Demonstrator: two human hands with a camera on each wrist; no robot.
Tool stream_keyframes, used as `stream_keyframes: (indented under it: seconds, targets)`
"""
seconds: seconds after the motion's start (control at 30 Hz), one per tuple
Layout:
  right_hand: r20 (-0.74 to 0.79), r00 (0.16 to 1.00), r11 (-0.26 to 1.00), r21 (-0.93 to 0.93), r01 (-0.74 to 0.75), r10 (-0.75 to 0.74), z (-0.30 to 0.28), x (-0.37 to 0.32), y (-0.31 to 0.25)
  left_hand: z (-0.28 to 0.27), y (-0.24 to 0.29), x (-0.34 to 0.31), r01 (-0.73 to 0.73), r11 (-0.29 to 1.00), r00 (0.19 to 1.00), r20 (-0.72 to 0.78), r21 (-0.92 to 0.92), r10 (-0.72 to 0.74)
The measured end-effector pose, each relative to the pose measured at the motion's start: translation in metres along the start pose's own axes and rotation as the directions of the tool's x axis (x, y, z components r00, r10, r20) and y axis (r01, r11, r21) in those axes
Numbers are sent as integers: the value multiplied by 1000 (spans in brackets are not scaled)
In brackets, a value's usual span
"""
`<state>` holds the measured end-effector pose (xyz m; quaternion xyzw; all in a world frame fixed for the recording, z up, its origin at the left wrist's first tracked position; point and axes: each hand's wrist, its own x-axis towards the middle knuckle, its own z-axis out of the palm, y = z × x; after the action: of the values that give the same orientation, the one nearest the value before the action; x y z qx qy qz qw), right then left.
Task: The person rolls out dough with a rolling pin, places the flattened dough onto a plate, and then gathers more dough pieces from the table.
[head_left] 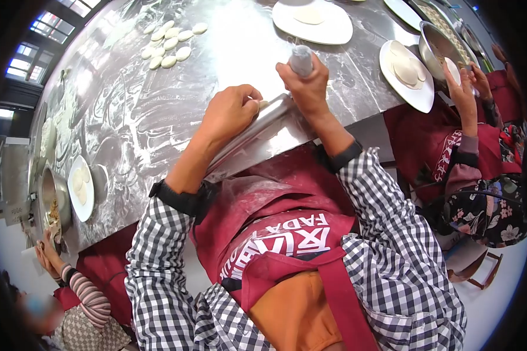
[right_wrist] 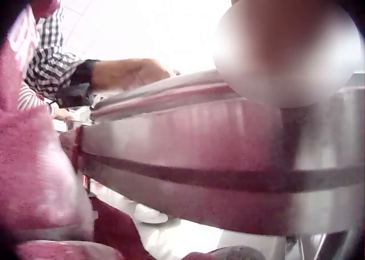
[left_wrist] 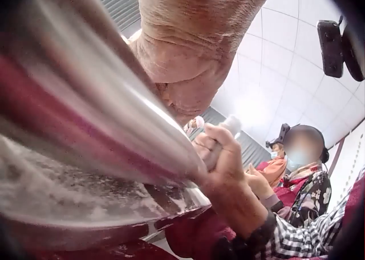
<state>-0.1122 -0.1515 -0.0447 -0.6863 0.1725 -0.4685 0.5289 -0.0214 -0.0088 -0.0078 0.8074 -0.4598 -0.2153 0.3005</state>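
My right hand (head_left: 307, 88) grips a thick grey-white rod (head_left: 301, 58), its blunt end standing out above the fist. From beside that hand, a long shiny metal cylinder (head_left: 246, 131), like a rolling pin, runs along the table's near side and under my left forearm. I cannot tell whether rod and cylinder are one piece. My left hand (head_left: 231, 111) is bent over the tabletop, a small pale piece of dough (head_left: 264, 104) at its thumb and fingertips. In the left wrist view, the right fist (left_wrist: 219, 151) shows beyond the shiny metal, the rod's pale end on top.
Small flattened dough pieces (head_left: 170, 44) lie at the back left of the floury metal table (head_left: 158, 117). White plates (head_left: 334, 32) with round wrappers stand at the back and both sides. Metal bowls (head_left: 433, 50) flank the workspace; people at left and right work with their hands.
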Motion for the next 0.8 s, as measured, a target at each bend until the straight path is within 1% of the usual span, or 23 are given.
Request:
stream_keyframes:
  seconds: [0.03,0.13,0.17,0.23,0.27,0.3,0.33,0.37,0.47,0.5,0.6,0.63,0.7,0.73,0.8]
  targets:
    - [-11,1000,1000,-17,13,-14,3,3,1,1,-3,2,2,1000,1000,-14,-15,-2]
    - [-30,999,1000,22,-11,11,-11,-13,-5,3,1,-7,38,999,999,16,2,-38]
    - [-19,997,996,48,-69,70,-20,-23,-11,5,-2,-9,14,1000,1000,23,17,-15]
    - [10,994,993,23,-113,113,-38,-42,-20,6,-11,-10,-39,998,999,34,50,37]
    - [16,990,990,18,-138,138,-44,-50,-26,3,-14,-10,25,992,997,71,-125,-16]
    - [16,990,990,25,-140,140,-47,-55,-29,-1,-18,-10,96,951,991,119,-293,-63]
    - [16,990,989,33,-142,142,-49,-59,-30,-3,-19,-12,171,878,979,173,-447,-103]
    - [12,992,991,42,-130,129,-50,-63,-32,-4,-17,-17,168,875,976,202,-455,-82]
    - [24,992,992,24,-123,123,-34,-38,-12,-1,-9,-16,48,964,987,162,-263,-5]
    - [-11,998,996,49,-68,69,-23,-26,-12,-1,-7,-14,44,974,990,138,-224,-13]
    - [-4,1000,1000,-8,3,-3,-3,-2,-5,-3,-3,-4,36,994,997,69,-108,-28]
    - [-13,1000,1000,-4,12,-12,-3,-4,-5,-4,-1,-5,40,993,998,49,-113,-35]
    - [-30,999,1000,-1,28,-28,-9,-10,-7,-3,2,-8,76,991,994,88,-106,-66]
    - [-18,1000,1000,5,-7,7,-14,-16,-9,-1,2,-10,93,990,991,109,-102,-82]
    - [4,997,997,13,-78,78,-32,-34,-13,4,-12,-10,55,987,995,85,-149,-42]
